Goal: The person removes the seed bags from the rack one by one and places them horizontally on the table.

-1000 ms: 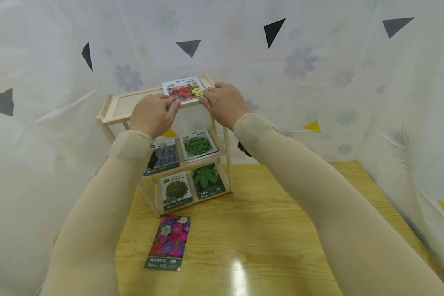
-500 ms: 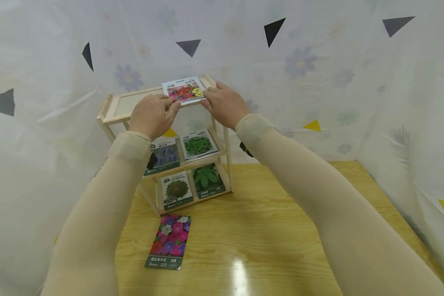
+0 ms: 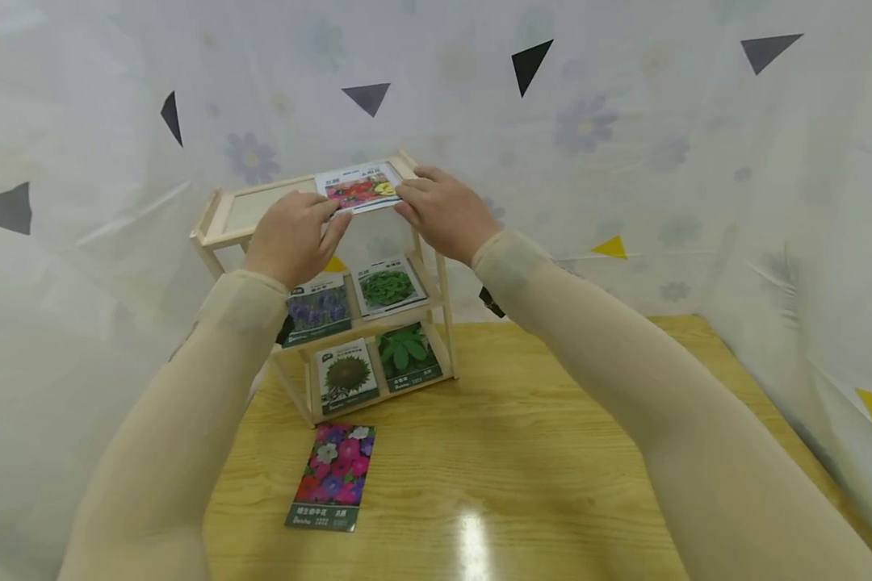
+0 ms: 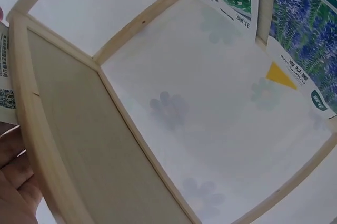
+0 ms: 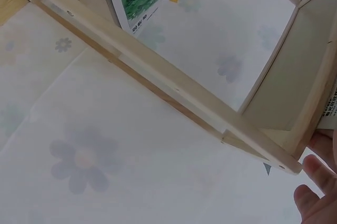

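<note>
On the right part of the rack's top shelf lies a seed packet with red and yellow flowers [image 3: 361, 190], its near edge at the front rail. My left hand [image 3: 291, 238] touches its near left corner, fingertips on the packet and thumb apart. At the packet's right edge are the fingers of my right hand [image 3: 450, 211], loosely bent. In the left wrist view, my left hand [image 4: 18, 182] is beside the rail [image 4: 45, 155]. The right wrist view shows my right hand [image 5: 318, 187] with spread fingers near the shelf corner.
The middle shelf holds a lavender packet [image 3: 320, 309] and a green-leaf packet [image 3: 388, 286]. Below them stand a spiky-plant packet [image 3: 347, 375] and another leaf packet [image 3: 408, 355]. A pink and purple flower packet [image 3: 334, 476] lies on the wooden table [image 3: 523, 452] before the rack.
The top packet has shifted slightly toward me. My left thumb has moved away from its fingers, and my right hand has drawn slightly right and down. The head view has shifted a little.
</note>
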Tool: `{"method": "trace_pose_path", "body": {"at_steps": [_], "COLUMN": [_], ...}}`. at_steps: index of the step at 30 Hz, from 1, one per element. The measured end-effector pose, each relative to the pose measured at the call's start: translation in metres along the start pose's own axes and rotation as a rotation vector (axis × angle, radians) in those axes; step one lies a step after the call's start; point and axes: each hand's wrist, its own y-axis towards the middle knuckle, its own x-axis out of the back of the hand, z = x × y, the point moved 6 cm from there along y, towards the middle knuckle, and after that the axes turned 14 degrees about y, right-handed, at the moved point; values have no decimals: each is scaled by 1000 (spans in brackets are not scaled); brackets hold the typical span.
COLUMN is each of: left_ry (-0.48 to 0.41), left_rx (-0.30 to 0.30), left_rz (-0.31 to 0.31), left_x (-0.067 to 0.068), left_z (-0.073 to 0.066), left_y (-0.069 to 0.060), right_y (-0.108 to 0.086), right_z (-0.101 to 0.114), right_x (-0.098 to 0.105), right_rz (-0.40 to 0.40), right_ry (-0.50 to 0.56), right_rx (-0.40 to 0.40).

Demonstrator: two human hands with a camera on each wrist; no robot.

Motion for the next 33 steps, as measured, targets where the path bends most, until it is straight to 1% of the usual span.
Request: {"method": "trace_pose_path", "body": {"at_steps": [5, 10, 13, 16, 20, 24, 28, 31, 33], "left_ry": [-8, -21, -5, 17, 19, -33, -97, -173, -242], "left_rx": [-24, -24, 6, 40, 77, 124, 164, 195, 227], "left_rz": [-67, -137, -184, -227, -253, -268, -319, -344, -346], "left_x": [5, 11, 14, 17, 19, 18, 17, 15, 13], "left_z": [-2, -5, -7, -10, -15, -17, -17, -17, -15], "left_y": [-5, -13, -19, -25, -31, -37, -45, -52, -56], "right_y": [-6, -13, -18, -23, -30, -37, -45, -51, -54], "right_z": [4, 9, 11, 13, 16, 19, 23, 26, 27], "right_x": [5, 9, 11, 12, 13, 14, 17, 19, 19], "right_rz": [-44, -77, -102, -122, -140, -152, -165, -188, -212], "right_ry": [39, 52, 53, 63, 116, 175, 206, 227, 245], "right_rx": [23, 55, 67, 61, 50, 51, 44, 46, 59]}}
